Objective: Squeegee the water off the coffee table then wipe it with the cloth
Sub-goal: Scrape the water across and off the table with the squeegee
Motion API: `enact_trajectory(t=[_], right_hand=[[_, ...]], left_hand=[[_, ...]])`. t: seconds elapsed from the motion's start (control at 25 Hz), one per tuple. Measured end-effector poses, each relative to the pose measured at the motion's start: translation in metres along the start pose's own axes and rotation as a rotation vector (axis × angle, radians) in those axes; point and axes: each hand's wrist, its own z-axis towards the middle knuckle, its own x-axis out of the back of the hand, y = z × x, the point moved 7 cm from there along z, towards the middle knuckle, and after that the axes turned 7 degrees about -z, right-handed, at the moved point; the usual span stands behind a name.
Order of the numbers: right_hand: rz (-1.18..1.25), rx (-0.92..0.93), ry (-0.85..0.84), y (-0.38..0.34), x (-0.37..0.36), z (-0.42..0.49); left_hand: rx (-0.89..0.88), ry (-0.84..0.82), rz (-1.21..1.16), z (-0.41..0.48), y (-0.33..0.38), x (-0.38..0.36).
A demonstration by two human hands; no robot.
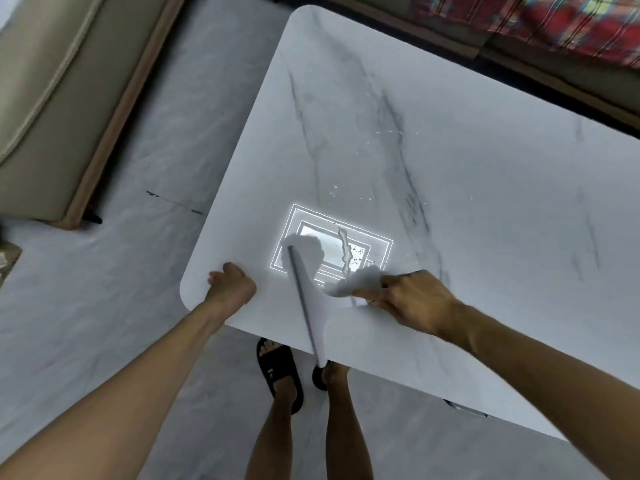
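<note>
The white marble-patterned coffee table (450,174) fills the middle of the view. A white squeegee (309,292) lies across its near edge, its dark rubber blade running from the bright light reflection down past the table's rim. My right hand (412,303) grips the squeegee's handle on the right side. A thin streak of water (344,252) and scattered droplets (384,133) sit to the right of the blade and further back. My left hand (231,286) rests on the table near the front left corner, fingers curled into a fist, with nothing visible in it. No cloth is in view.
A beige sofa (52,98) stands at the left on the grey floor. Another seat with a red plaid fabric (554,22) runs along the table's far side. My legs and black sandals (277,368) are right below the table's near edge.
</note>
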Motion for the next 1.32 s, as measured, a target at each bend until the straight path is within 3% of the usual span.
enact_trajectory(t=[0.16, 0.28, 0.4, 0.52, 0.6, 0.8, 1.04, 1.2, 1.32], right_hand=[[-0.061, -0.203, -0.006, 0.07, 0.013, -0.056], [-0.153, -0.221, 0.077, 0.072, 0.036, -0.068], [-0.103, -0.047, 0.195, 0.015, 0.053, -0.027], [0.015, 0.144, 0.094, -0.072, 0.044, 0.052], [0.04, 0.176, 0.047, -0.114, 0.041, 0.1], [-0.007, 0.093, 0.064, -0.101, 0.046, 0.13], [0.003, -0.198, 0.066, 0.025, 0.04, 0.03], [-0.04, -0.446, 0.105, 0.092, 0.037, -0.045], [-0.092, -0.493, 0.119, 0.099, 0.046, -0.066]], left_hand=[[-0.002, -0.02, -0.018, -0.005, 0.002, 0.002], [-0.012, -0.011, -0.099, -0.007, -0.003, 0.006], [-0.006, 0.209, -0.231, -0.012, -0.02, 0.027], [-0.013, 0.448, -0.345, -0.017, -0.048, 0.059], [-0.03, 0.512, -0.364, -0.015, -0.065, 0.076], [-0.072, 0.37, -0.274, -0.003, -0.075, 0.074], [-0.158, 0.131, -0.137, 0.001, -0.029, 0.038], [-0.195, 0.081, -0.126, 0.001, 0.011, 0.027], [-0.204, 0.069, -0.127, 0.0, 0.027, 0.021]])
